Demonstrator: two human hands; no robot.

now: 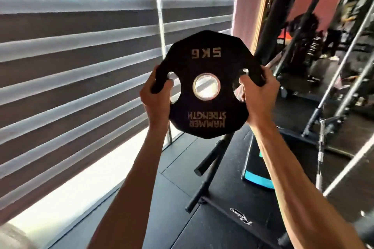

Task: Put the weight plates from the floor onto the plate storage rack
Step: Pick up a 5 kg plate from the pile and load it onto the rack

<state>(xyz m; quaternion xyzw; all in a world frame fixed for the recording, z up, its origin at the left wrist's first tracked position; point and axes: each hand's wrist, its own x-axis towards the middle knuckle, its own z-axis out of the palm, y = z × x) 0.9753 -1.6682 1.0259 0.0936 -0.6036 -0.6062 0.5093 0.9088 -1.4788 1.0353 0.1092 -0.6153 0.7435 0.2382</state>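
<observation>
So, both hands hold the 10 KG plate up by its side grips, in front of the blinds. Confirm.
Wrong weight: the head view shows the plate marked 5 KG, not 10 KG. Otherwise yes: left hand and right hand hold it up by its side grips, in front of the blinds.

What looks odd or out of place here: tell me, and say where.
The black many-sided weight plate is held upside down: its 5KG and HAMMER STRENGTH lettering reads inverted. The left hand and right hand grip it through its side slots. Nothing looks damaged.
</observation>
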